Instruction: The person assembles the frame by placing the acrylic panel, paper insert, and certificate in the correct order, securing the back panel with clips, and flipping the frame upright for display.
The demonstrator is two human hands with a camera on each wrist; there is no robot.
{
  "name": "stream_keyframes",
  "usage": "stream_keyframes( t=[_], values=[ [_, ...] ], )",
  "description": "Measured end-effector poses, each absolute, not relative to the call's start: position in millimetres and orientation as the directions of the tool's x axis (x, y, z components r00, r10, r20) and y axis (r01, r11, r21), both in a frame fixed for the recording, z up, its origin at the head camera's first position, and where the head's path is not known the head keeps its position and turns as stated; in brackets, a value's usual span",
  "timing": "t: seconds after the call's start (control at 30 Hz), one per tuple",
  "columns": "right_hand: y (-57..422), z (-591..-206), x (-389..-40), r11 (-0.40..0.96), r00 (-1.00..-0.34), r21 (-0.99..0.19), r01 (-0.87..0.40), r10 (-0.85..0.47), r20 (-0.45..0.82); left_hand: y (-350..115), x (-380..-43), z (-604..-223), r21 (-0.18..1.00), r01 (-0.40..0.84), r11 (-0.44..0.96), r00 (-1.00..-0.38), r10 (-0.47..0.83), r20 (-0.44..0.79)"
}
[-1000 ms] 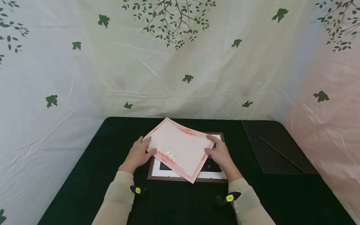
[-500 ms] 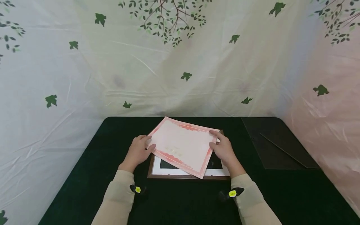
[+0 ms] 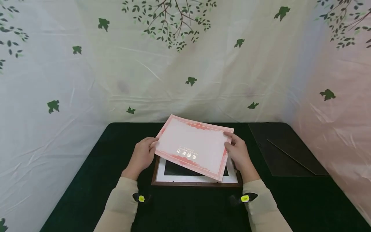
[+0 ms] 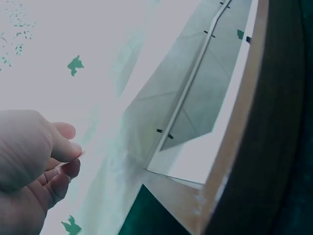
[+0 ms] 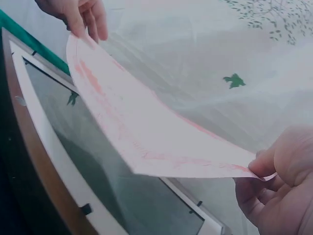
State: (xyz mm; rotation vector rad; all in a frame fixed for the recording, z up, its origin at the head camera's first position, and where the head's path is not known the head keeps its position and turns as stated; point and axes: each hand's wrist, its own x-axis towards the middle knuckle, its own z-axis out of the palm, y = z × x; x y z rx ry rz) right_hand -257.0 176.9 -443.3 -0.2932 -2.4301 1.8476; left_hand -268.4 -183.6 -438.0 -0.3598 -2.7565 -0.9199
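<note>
Two hands (image 3: 142,156) (image 3: 240,154) on one sheet (image 3: 197,140)

The backdrop (image 4: 49,88) washes out pale in the left wrist's hazy view.

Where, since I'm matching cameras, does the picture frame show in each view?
Head: lower centre, the picture frame partly hidden by the sheet.
Left wrist: picture frame down the right side.
Right wrist: picture frame at left, running to the bottom.
Shared landmark: the left hand, in all three.
</note>
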Motion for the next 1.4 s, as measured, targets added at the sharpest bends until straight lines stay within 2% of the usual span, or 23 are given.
stream_keyframes(
  t=[0.37,0.87,1.17,1.4],
  values=[
    [182.4,-436.4,-257.5,0.173,-0.972,-0.984,0.047,0.234,-0.005,-179.3,-264.2,-430.1,0.512,0.367,0.776,-0.916,0.209,0.341],
    [193.5,-430.4,-254.5,-0.142,-0.981,-0.981,-0.133,0.162,0.110,-179.0,-264.8,-431.8,0.385,0.461,0.799,-0.866,0.311,0.391],
    [195.9,-428.6,-251.8,-0.146,-0.965,-0.963,-0.228,0.164,0.203,-177.4,-262.5,-433.1,0.298,0.520,0.800,-0.816,0.362,0.451],
    [194.9,-423.2,-249.9,-0.131,-0.937,-0.945,-0.299,0.226,0.265,-175.1,-260.7,-431.9,0.305,0.546,0.781,-0.799,0.374,0.471]
  ],
)
